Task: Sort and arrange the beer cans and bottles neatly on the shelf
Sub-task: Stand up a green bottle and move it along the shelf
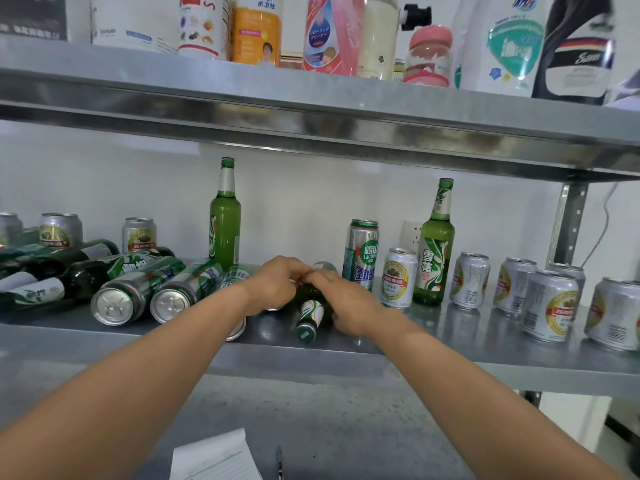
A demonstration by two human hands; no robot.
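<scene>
The long metal shelf (450, 358) ran across in front of me, and the job looked barely begun. Taking the lying bottle (311, 311) at its middle as the clock's centre, a heap of fallen dark bottles (79, 275) sprawled out at nine o'clock. One standing green bottle (225, 220) rose at eleven and a second upright bottle (434, 251) at two. Three toppled cans (131, 292) lay close by at nine, a tall can (360, 254) stood just beside at one, and small silver cans (550, 306) lined up from three outward. The lying bottle pointed its cap at six, right at the shelf's front lip. I reckoned that was the danger: glass is slick and round, so a loose hold while tipping it upright could let it roll off the edge. Its swinging base might also knock the tall can. The left hand (277, 282) had its fingers curled over the bottle's far end. The right hand (346, 303) wrapped the body from the three o'clock side, so both were grasping it, neither slack.
</scene>
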